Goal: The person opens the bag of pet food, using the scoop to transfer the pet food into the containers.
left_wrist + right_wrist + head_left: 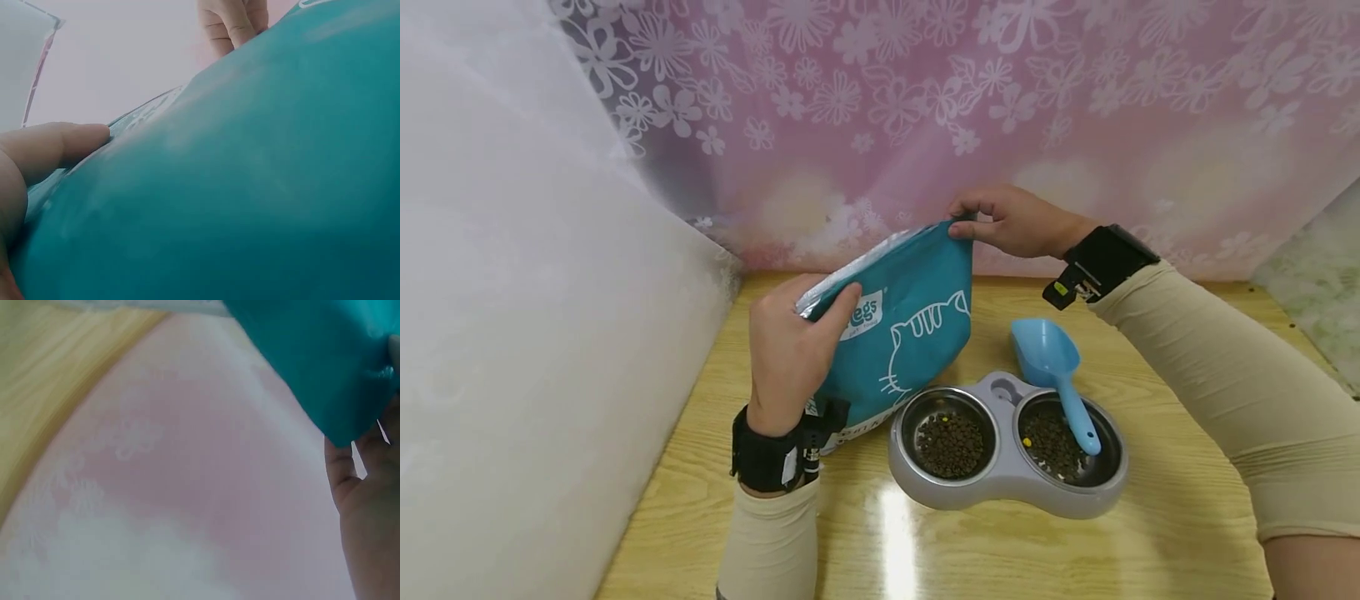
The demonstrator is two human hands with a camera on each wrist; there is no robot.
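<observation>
A teal cat food bag [917, 325] with a white cat outline leans at the middle of the table, its silvery top edge slanting up to the right. My left hand [793, 342] grips the left end of that edge, thumb across the front; in the left wrist view the bag's teal face [237, 175] fills most of the picture. At the upper right corner my right hand [1018, 221] pinches the bag between thumb and fingers. From the right wrist, the teal corner [337, 394] shows between the fingers. The inside of the bag is hidden.
In front of the bag stands a grey double bowl [1006, 475] with brown kibble in both metal dishes. A blue scoop [1051, 354] lies with its handle over the right dish. A pink floral curtain [880, 125] hangs behind; a white wall [512, 292] borders the left.
</observation>
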